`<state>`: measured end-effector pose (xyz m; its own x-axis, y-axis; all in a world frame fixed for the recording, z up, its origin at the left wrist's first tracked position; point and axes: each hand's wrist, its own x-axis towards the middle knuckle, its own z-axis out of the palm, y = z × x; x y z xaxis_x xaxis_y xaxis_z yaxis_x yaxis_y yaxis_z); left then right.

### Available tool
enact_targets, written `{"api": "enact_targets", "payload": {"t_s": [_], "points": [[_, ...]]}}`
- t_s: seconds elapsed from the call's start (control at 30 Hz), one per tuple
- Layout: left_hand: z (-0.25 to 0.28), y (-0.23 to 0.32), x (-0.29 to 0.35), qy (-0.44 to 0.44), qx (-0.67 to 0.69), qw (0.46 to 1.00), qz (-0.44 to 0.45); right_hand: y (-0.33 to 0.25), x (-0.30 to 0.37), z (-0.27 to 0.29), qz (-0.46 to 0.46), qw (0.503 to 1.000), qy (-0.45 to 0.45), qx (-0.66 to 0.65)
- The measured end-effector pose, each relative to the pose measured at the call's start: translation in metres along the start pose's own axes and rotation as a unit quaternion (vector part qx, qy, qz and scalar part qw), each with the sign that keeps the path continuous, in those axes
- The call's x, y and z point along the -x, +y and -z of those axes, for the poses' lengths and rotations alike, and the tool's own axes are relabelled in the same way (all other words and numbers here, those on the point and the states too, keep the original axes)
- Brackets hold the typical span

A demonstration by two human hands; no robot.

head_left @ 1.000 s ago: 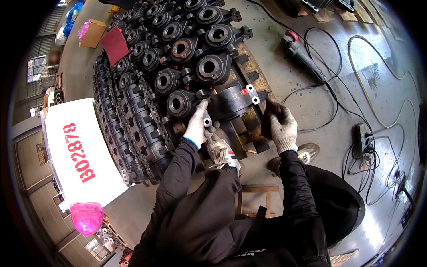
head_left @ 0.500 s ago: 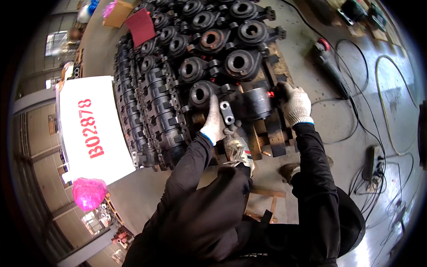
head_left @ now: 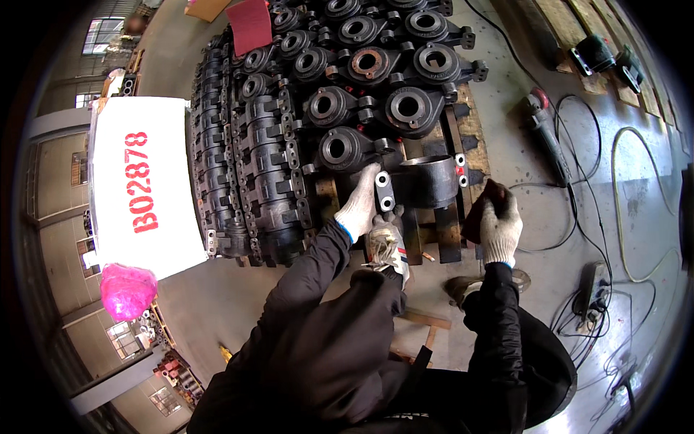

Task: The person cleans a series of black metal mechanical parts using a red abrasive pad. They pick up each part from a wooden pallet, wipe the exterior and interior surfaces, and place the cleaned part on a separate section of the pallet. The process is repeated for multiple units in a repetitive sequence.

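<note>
A black roller with a two-holed end plate on each side lies across the near edge of the pallet. My left hand, in a white knit glove, is closed around the roller's left end by its end plate. Greyed fingertips show below that plate. My right hand, gloved too, pinches a dark red-brown sheet resembling abrasive cloth, to the right of the roller and apart from it. Behind the roller stand rows of black castings with round bores.
Long black chain-like assemblies lie left. A red sheet rests on the castings. A white board and pink bundle stand beyond. Right, an angle grinder, cables and a power strip lie on the floor. My shoe is close below the roller.
My right hand has drawn back right and down from the roller's right end, uncovering its end plate; the red-brown sheet now shows in it. My left hand remains at the left end. The view has shifted.
</note>
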<state>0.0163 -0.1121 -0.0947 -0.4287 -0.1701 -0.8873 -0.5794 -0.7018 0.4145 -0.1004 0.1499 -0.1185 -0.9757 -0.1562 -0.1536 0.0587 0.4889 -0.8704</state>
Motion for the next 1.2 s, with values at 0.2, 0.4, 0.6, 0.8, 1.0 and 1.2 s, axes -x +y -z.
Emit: {"api": "enact_targets", "payload": {"t_s": [0.2,0.4,0.6,0.8,1.0,1.2], "points": [[-0.020,-0.020,0.012,-0.032,0.002,0.999,-0.016,0.024,0.031,0.000,-0.105,0.973,0.103,-0.178],[-0.028,-0.024,0.032,-0.088,-0.104,0.991,-0.016,0.008,0.034,0.008,-0.116,0.954,0.104,-0.256],[-0.062,-0.019,0.060,-0.090,-0.238,0.961,-0.108,-0.020,0.030,0.005,0.085,0.991,0.081,-0.062],[-0.107,0.000,0.075,-0.068,-0.388,0.905,-0.164,-0.033,0.033,0.012,0.125,0.980,0.110,0.113],[-0.116,0.001,0.060,-0.014,-0.565,0.755,-0.334,-0.032,0.048,0.023,0.181,0.972,0.089,0.121],[-0.135,0.010,0.063,0.066,-0.674,0.614,-0.405,-0.040,0.056,0.022,0.217,0.959,0.106,0.146]]}}
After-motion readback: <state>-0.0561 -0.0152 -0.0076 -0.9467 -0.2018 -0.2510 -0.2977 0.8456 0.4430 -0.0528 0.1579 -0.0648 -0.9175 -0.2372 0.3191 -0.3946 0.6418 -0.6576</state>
